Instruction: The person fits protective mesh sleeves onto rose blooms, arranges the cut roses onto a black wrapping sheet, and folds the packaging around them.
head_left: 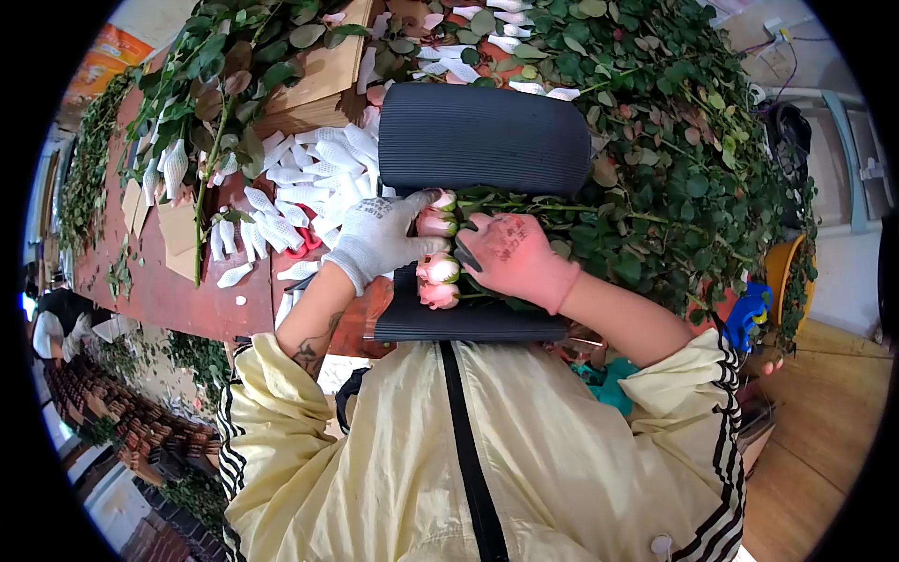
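A row of pink roses point(436, 270) lies on a black ribbed mat point(468, 323), blooms to the left and leafy stems to the right. My left hand point(379, 234), in a pale grey glove, has its thumb and fingers around the upper blooms from the left side. My right hand point(515, 258), in a pink glove, is bent over the stems just behind the blooms, its dark fingertips touching them. Its palm hides part of the stems. Beyond the hands, a black ribbed roll or raised pad point(482, 139) stands across the work spot.
White foam net sleeves point(323, 164) are heaped left of the roses, with a red object point(304, 234) among them. Cut stems and leaves point(665, 140) cover the right and far side. Cardboard sheets point(318, 80) lie beyond. A yellow bucket point(791, 281) stands at right.
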`<state>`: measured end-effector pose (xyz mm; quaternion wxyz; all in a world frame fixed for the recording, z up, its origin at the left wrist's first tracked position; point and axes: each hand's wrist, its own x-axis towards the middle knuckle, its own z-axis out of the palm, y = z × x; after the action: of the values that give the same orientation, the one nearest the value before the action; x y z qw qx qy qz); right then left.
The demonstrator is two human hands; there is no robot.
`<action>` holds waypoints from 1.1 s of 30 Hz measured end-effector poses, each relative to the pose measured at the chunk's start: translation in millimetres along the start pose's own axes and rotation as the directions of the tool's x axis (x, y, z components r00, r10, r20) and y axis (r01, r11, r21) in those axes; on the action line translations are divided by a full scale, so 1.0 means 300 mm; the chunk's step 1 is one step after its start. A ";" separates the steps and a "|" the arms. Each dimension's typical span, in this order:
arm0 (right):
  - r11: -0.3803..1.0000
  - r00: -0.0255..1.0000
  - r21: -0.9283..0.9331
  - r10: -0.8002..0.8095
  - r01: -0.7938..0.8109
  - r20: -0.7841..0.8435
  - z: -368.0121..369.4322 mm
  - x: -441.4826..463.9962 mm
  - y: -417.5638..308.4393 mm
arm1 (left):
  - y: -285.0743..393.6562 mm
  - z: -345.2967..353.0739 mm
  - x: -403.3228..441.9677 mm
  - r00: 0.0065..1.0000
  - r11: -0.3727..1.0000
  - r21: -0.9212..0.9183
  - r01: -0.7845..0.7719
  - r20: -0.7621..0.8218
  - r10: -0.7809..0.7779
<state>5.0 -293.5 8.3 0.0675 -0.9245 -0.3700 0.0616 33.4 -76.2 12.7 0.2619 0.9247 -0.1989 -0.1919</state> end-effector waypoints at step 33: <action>0.964 0.968 0.262 -0.102 0.039 0.229 -0.129 -0.017 -0.067 | 0.035 -0.048 -0.116 0.992 0.982 0.147 -0.115 0.068 0.106</action>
<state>-5.9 -285.7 50.1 0.1432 -0.8799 -0.3973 0.2177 7.8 -62.2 38.7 0.1955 0.9233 -0.2714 -0.1890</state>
